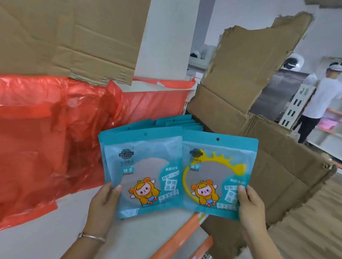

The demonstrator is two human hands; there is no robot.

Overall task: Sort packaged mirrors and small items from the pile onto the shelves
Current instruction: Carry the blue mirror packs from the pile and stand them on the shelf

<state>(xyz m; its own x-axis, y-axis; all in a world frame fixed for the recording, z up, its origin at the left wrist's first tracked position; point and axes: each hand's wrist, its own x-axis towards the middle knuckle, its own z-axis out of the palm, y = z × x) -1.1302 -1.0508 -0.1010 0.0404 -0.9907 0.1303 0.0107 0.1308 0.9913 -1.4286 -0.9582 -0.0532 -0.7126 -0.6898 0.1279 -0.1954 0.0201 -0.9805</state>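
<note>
My left hand [104,201] grips the lower left edge of a teal mirror packet [143,168] that fronts a small stack of like packets. My right hand [250,206] pinches the lower right corner of a second teal mirror packet [214,171], whose window shows a yellow-rimmed round mirror. Both packets are upright, side by side, the right one overlapping the left one's edge. Behind them a row of teal packets [179,122] stands on the white shelf [29,247].
Red plastic sheeting [25,136] covers the shelf's left part. Torn cardboard [250,74] stands at the right end, more cardboard [51,19] above. The shelf has an orange front strip [176,242]. A person in a white shirt [323,98] works at far shelves.
</note>
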